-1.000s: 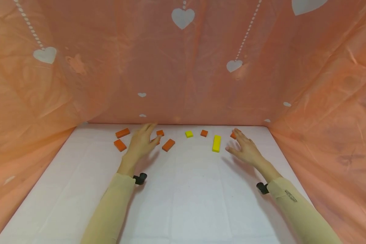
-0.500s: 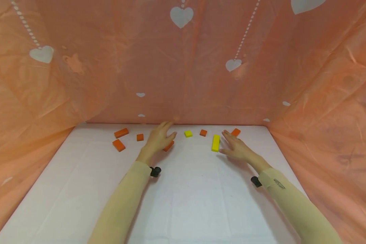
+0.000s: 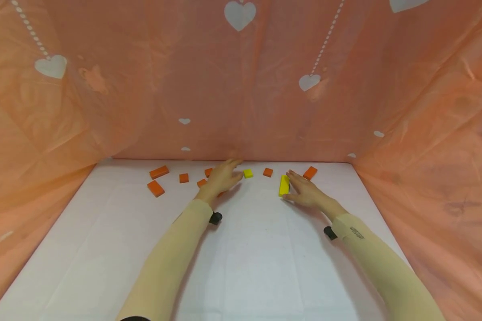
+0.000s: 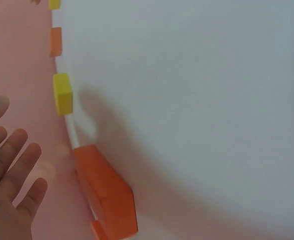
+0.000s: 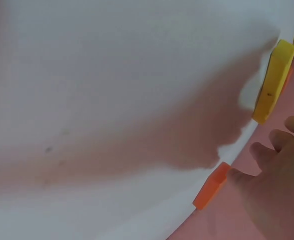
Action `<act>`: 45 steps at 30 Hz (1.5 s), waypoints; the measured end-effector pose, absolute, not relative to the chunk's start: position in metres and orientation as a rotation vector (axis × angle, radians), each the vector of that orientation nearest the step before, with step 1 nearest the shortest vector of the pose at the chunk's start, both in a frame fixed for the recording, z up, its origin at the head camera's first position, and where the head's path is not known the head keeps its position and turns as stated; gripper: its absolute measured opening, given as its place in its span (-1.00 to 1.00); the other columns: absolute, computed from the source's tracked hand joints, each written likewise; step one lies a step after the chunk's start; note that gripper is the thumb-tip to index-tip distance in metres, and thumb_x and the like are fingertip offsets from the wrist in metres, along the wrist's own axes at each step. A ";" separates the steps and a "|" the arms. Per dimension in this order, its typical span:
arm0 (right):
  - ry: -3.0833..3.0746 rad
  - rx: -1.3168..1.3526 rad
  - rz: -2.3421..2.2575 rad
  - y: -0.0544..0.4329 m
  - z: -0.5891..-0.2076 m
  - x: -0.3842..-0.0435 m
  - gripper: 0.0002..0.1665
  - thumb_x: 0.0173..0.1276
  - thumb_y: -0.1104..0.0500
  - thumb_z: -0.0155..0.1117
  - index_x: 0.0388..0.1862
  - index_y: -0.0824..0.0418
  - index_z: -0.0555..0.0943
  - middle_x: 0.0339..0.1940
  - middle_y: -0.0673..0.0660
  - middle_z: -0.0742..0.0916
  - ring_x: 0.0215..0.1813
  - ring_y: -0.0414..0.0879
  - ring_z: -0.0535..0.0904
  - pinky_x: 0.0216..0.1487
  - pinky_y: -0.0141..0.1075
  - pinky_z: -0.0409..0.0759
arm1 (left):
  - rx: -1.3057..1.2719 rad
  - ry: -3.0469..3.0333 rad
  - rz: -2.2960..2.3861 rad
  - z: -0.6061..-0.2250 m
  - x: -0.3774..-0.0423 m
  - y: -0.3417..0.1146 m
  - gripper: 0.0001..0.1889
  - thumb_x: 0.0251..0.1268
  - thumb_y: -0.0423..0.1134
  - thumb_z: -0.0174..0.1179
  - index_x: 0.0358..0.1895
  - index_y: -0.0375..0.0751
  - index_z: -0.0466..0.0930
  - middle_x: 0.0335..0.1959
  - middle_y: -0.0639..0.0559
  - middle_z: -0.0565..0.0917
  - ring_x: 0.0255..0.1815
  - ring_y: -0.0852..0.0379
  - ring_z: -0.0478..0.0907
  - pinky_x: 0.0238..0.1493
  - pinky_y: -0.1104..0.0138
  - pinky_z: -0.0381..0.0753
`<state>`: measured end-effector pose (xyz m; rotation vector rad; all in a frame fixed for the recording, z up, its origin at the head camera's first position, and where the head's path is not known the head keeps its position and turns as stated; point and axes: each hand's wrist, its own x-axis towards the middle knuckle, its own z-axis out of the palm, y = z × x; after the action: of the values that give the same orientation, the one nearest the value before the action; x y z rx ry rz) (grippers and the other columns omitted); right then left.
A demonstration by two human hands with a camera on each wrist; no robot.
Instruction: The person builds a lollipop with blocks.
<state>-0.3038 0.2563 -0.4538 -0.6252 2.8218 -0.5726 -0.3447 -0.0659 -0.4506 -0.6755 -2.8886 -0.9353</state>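
My left hand (image 3: 222, 178) hovers over the back of the table, fingers spread and holding nothing, its thumb close to a small yellow block (image 3: 247, 174). Under it an orange block (image 3: 221, 194) is mostly hidden; the left wrist view shows that orange block (image 4: 109, 195) large, near the hand. My right hand (image 3: 305, 191) reaches to a long yellow block (image 3: 284, 185), thumb and fingers at its right side and ends. In the right wrist view the long yellow block (image 5: 273, 82) lies flat beside the loosely bent fingers; whether they touch it I cannot tell.
Several orange blocks lie to the left, among them a long orange block (image 3: 159, 172) and a small orange block (image 3: 184, 178). Another small orange block (image 3: 268, 172) sits between the yellow ones, and an orange block (image 3: 310, 173) lies beyond my right hand. A pink curtain (image 3: 241, 111) encloses the white table (image 3: 257, 267).
My left hand has swept right across the orange blocks toward the small yellow one. My right hand has shifted left, off the far-right orange block, to the long yellow block.
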 end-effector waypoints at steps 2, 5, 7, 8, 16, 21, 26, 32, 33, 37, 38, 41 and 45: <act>2.818 -0.619 -0.558 0.256 -0.454 -0.305 0.05 0.50 -0.09 0.30 0.69 0.36 0.02 0.72 0.34 0.07 0.70 0.31 -0.04 0.63 0.25 -0.03 | -0.666 -2.896 -0.930 -0.452 -0.347 -0.062 -0.39 0.51 -0.10 0.19 0.55 -0.13 0.38 0.52 -0.12 0.44 0.53 -0.18 0.36 0.51 -0.11 0.32; 2.812 -0.604 -0.528 0.255 -0.456 -0.308 0.06 0.50 -0.11 0.30 0.70 0.33 0.03 0.72 0.32 0.06 0.70 0.29 -0.05 0.63 0.23 -0.04 | -0.666 -2.908 -0.890 -0.455 -0.351 -0.056 -0.40 0.49 -0.11 0.17 0.53 -0.16 0.40 0.50 -0.11 0.46 0.51 -0.18 0.39 0.51 -0.10 0.32; 2.819 -0.612 -0.501 0.255 -0.458 -0.309 0.05 0.50 -0.12 0.29 0.69 0.34 0.05 0.72 0.34 0.07 0.70 0.31 -0.03 0.62 0.26 -0.03 | -0.671 -2.919 -0.849 -0.456 -0.353 -0.053 -0.41 0.48 -0.13 0.17 0.52 -0.19 0.41 0.49 -0.13 0.46 0.50 -0.18 0.40 0.51 -0.09 0.32; 2.819 -0.611 -0.491 0.255 -0.459 -0.310 0.04 0.51 -0.13 0.28 0.69 0.33 0.05 0.72 0.34 0.07 0.70 0.30 -0.03 0.62 0.26 -0.02 | -0.674 -2.926 -0.838 -0.456 -0.354 -0.051 -0.41 0.48 -0.14 0.18 0.51 -0.20 0.42 0.49 -0.14 0.46 0.50 -0.18 0.40 0.52 -0.09 0.31; 2.820 -0.608 -0.446 0.253 -0.462 -0.310 -0.03 0.56 -0.12 0.23 0.69 0.34 0.08 0.72 0.33 0.08 0.69 0.30 -0.02 0.60 0.31 -0.03 | -0.650 -2.968 -0.799 -0.460 -0.356 -0.043 -0.41 0.47 -0.18 0.24 0.52 -0.20 0.42 0.48 -0.18 0.48 0.43 -0.16 0.47 0.49 -0.03 0.37; 2.813 -0.585 -0.465 0.252 -0.459 -0.306 -0.03 0.56 -0.11 0.24 0.69 0.32 0.09 0.72 0.33 0.09 0.67 0.34 0.02 0.60 0.30 -0.01 | -0.624 -2.986 -0.826 -0.467 -0.356 -0.042 -0.47 0.50 -0.21 0.24 0.47 -0.19 0.48 0.39 -0.12 0.56 0.29 -0.11 0.57 0.40 0.01 0.48; 2.796 -0.586 -0.490 0.252 -0.458 -0.306 -0.02 0.53 -0.10 0.29 0.68 0.32 0.12 0.70 0.37 0.12 0.65 0.37 0.08 0.59 0.27 0.08 | -0.610 -2.996 -0.795 -0.471 -0.356 -0.041 -0.54 0.51 -0.20 0.25 0.40 -0.19 0.56 0.39 -0.11 0.56 0.36 -0.12 0.53 0.41 -0.01 0.45; 2.767 -0.541 -0.552 0.252 -0.458 -0.306 0.02 0.48 -0.11 0.36 0.68 0.29 0.13 0.70 0.37 0.12 0.65 0.37 0.08 0.59 0.26 0.10 | -0.595 -3.000 -0.763 -0.472 -0.357 -0.039 -0.59 0.51 -0.22 0.24 0.35 -0.17 0.61 0.40 -0.13 0.54 0.38 -0.12 0.51 0.41 -0.02 0.46; 2.758 -0.532 -0.565 0.252 -0.458 -0.305 0.02 0.47 -0.11 0.36 0.68 0.29 0.14 0.70 0.37 0.12 0.65 0.37 0.08 0.59 0.27 0.11 | -0.591 -2.999 -0.763 -0.472 -0.357 -0.039 -0.60 0.52 -0.22 0.24 0.35 -0.17 0.62 0.40 -0.13 0.54 0.38 -0.12 0.51 0.41 -0.02 0.46; 2.732 -0.519 -0.587 0.252 -0.457 -0.303 0.03 0.45 -0.10 0.40 0.69 0.27 0.14 0.70 0.36 0.12 0.65 0.37 0.09 0.58 0.27 0.12 | -0.582 -2.994 -0.774 -0.473 -0.356 -0.037 -0.61 0.52 -0.23 0.23 0.33 -0.17 0.63 0.39 -0.13 0.55 0.39 -0.12 0.50 0.41 -0.02 0.46; 2.729 -0.519 -0.587 0.252 -0.457 -0.302 0.03 0.45 -0.10 0.41 0.69 0.26 0.15 0.70 0.35 0.13 0.65 0.35 0.10 0.59 0.25 0.12 | -0.581 -2.992 -0.779 -0.474 -0.356 -0.037 -0.62 0.52 -0.24 0.22 0.33 -0.17 0.63 0.39 -0.12 0.55 0.38 -0.11 0.50 0.40 -0.01 0.46; 2.734 -0.555 -0.586 0.250 -0.456 -0.299 0.02 0.44 -0.08 0.42 0.67 0.28 0.17 0.68 0.36 0.18 0.63 0.35 0.16 0.57 0.24 0.17 | -0.572 -2.985 -0.781 -0.475 -0.355 -0.037 -0.63 0.53 -0.24 0.21 0.31 -0.16 0.65 0.36 -0.10 0.57 0.36 -0.09 0.52 0.38 -0.01 0.48; 2.744 -0.601 -0.605 0.248 -0.457 -0.296 0.02 0.43 -0.08 0.43 0.66 0.30 0.19 0.66 0.39 0.20 0.61 0.36 0.18 0.56 0.24 0.20 | -0.558 -2.992 -0.759 -0.474 -0.357 -0.037 -0.64 0.54 -0.24 0.20 0.31 -0.14 0.66 0.35 -0.08 0.59 0.34 -0.08 0.54 0.38 -0.02 0.48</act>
<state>-0.2963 0.2476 -0.4566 -0.6014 2.7443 -0.6045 -0.3567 -0.0365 -0.4744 -0.5576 -2.9925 -0.7593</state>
